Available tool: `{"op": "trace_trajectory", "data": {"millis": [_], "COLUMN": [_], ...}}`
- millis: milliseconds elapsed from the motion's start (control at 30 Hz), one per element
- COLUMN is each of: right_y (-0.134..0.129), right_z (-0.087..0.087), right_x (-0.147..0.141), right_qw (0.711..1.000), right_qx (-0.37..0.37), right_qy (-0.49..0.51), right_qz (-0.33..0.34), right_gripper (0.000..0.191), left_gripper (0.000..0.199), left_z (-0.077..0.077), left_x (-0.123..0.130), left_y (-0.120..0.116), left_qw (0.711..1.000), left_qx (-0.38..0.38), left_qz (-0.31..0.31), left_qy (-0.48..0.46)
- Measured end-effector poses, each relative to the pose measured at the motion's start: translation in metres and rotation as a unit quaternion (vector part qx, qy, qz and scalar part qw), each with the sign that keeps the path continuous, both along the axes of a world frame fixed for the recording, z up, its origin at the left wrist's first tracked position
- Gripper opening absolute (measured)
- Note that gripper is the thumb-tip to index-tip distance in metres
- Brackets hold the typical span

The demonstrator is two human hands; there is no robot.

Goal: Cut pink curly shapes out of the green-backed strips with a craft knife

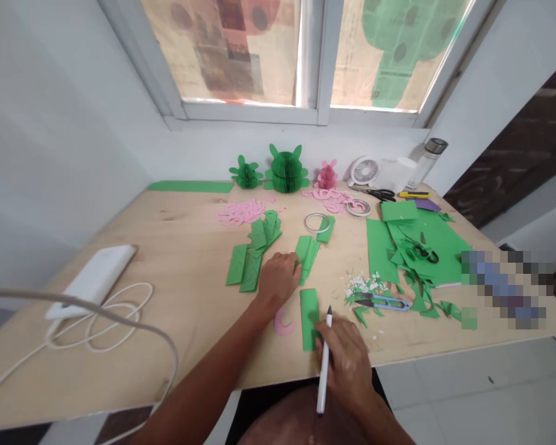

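Observation:
A white pen (323, 377) with a dark tip pointing away from me is held in my right hand (349, 358). The fingers of that hand also touch the edge of a folded green paper strip (309, 312) lying on the table. My left hand (279, 278) reaches further in, its fingers curled at the left edge of some fanned green paper strips (307, 250). Left of it lie more green strips (236, 264) and a stack of green cut-out pieces (265, 230). A pink curved paper piece (284, 322) sits below my left wrist.
Blue thread snips (384, 301) and paper scraps lie to the right, near green sheets (438, 238) with black-handled scissors. Pink cut-outs (245, 212), tape rolls (358, 207), paper figures (286, 172), a small fan (364, 170) and a bottle (427, 164) stand behind. A white power bank (92, 278) with cable is left.

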State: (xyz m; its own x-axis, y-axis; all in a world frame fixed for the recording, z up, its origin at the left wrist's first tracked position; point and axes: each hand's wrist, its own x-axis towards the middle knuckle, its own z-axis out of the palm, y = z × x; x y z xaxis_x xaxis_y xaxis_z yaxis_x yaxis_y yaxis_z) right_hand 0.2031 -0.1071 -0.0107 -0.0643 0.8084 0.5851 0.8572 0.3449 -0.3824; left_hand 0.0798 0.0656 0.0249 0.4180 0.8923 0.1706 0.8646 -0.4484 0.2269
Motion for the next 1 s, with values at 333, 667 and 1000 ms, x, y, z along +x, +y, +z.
{"op": "trace_trajectory", "data": {"millis": [333, 667, 1000], "right_y": [0.001, 0.009, 0.006], "right_z": [0.006, 0.014, 0.018], "right_x": [-0.002, -0.017, -0.014], "right_qw": [1.000, 0.993, 0.988], "right_qx": [-0.029, -0.081, -0.093], "right_qy": [0.003, -0.077, -0.098], "right_qz": [-0.006, -0.049, -0.070], "right_gripper": [0.023, 0.030, 0.027], "left_gripper": [0.018, 0.020, 0.020], "left_z": [0.003, 0.007, 0.012], "left_x": [-0.015, -0.021, -0.017], "left_y": [0.010, 0.010, 0.006], "left_qw": [0.997, 0.995, 0.995], "left_qx": [-0.018, -0.042, -0.069], "left_qz": [0.071, 0.082, 0.075], "left_qy": [-0.030, -0.036, -0.020]}}
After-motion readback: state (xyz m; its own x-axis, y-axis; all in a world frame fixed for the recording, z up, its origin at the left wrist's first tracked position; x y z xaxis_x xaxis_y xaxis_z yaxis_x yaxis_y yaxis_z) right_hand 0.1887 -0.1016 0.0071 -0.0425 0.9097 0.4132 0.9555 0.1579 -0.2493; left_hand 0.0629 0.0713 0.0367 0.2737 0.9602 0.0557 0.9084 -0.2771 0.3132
